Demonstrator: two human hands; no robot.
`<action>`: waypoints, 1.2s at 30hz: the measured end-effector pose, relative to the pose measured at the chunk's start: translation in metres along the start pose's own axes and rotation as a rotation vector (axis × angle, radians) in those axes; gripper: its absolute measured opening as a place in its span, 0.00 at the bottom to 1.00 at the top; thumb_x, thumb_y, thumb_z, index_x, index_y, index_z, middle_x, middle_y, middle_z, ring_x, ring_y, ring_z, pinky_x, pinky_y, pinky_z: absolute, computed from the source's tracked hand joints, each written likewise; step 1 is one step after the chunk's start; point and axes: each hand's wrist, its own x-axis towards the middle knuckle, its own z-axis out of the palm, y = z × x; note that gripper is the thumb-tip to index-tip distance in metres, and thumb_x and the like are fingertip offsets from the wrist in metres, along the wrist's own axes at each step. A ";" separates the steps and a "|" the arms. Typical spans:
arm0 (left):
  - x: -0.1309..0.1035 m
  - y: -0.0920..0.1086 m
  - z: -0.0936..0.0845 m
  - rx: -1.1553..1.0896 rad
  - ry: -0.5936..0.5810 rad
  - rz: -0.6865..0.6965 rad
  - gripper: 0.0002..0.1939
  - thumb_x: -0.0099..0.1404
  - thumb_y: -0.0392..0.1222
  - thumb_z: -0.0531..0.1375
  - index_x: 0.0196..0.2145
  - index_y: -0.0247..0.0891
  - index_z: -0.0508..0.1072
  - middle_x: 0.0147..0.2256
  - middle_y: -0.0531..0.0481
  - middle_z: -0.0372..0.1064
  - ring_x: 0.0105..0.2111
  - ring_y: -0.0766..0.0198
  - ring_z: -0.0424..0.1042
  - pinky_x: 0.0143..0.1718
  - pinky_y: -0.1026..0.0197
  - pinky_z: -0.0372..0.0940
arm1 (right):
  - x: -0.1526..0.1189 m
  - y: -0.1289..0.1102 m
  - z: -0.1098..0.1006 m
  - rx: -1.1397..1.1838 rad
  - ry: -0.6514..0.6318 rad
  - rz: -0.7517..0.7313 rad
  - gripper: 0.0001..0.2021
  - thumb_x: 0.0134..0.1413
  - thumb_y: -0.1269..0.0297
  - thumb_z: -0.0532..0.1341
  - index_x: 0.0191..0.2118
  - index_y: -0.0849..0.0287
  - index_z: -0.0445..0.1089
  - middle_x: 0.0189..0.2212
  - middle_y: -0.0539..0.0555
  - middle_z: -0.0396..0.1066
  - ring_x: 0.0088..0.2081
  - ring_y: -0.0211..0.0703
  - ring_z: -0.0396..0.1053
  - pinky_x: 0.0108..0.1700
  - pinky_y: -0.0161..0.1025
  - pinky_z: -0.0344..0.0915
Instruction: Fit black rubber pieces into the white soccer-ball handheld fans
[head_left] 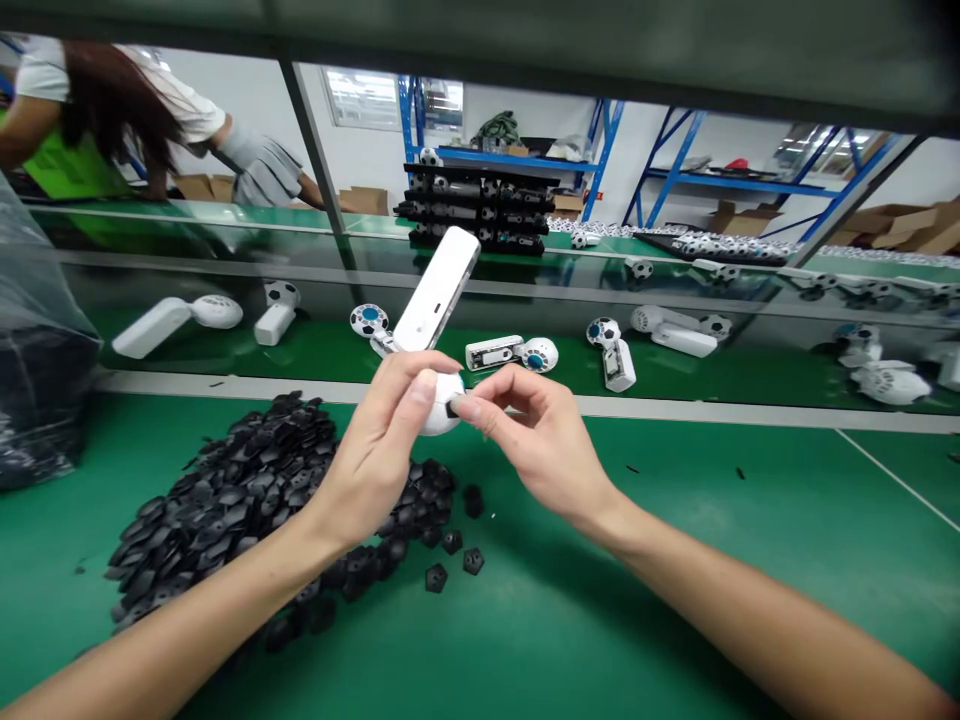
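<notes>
Head view: from where I stand, the unit is held in the air above the bench. Its long, flat white body has rounded corners and tilts up to the right; a white ball end with a black patch sits below, the joint hidden by fingers.

Left hand: closed around the ball end, thumb on top. Right hand: fingers bent, narrow gap, thumb tip at the patch; I cannot tell whether it pinches.

A pile of black pieces lies to the left; loose pentagons lie just right of it. A pale rail borders the bench's far edge, with similar units beyond. Open room: the bench's right side, where two scraps lie. Marks on the body: too small to read.
</notes>
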 end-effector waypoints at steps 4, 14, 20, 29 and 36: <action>0.000 0.002 0.002 0.133 0.020 0.046 0.13 0.75 0.54 0.61 0.50 0.45 0.76 0.47 0.49 0.72 0.39 0.63 0.72 0.35 0.64 0.67 | -0.007 0.005 0.004 -0.030 0.006 0.031 0.10 0.59 0.59 0.73 0.32 0.58 0.75 0.28 0.47 0.75 0.29 0.36 0.67 0.32 0.35 0.64; 0.009 -0.005 0.002 0.040 0.117 0.041 0.08 0.67 0.46 0.69 0.39 0.42 0.76 0.37 0.52 0.76 0.32 0.66 0.73 0.30 0.67 0.68 | 0.004 -0.019 -0.022 -0.149 -0.222 0.019 0.09 0.67 0.62 0.66 0.45 0.59 0.82 0.40 0.52 0.84 0.37 0.41 0.81 0.39 0.36 0.73; 0.020 -0.017 -0.005 -0.283 0.132 -0.160 0.12 0.64 0.49 0.72 0.38 0.42 0.77 0.35 0.50 0.75 0.33 0.63 0.74 0.31 0.64 0.72 | 0.003 -0.011 -0.035 -0.800 -0.423 0.099 0.08 0.66 0.71 0.66 0.36 0.57 0.83 0.32 0.48 0.83 0.31 0.40 0.77 0.35 0.39 0.64; 0.028 -0.020 -0.013 -0.394 0.082 -0.267 0.18 0.60 0.50 0.75 0.46 0.45 0.83 0.44 0.45 0.81 0.42 0.55 0.81 0.31 0.63 0.75 | -0.004 0.017 -0.027 -1.126 -0.704 0.117 0.06 0.67 0.68 0.69 0.45 0.54 0.85 0.42 0.51 0.85 0.44 0.51 0.81 0.37 0.41 0.60; 0.033 -0.020 -0.019 -0.375 0.067 -0.281 0.24 0.56 0.51 0.77 0.50 0.45 0.83 0.44 0.44 0.80 0.42 0.52 0.81 0.30 0.61 0.76 | -0.001 0.012 -0.029 -1.208 -0.825 0.042 0.07 0.71 0.66 0.67 0.49 0.54 0.83 0.46 0.53 0.83 0.46 0.49 0.79 0.36 0.40 0.58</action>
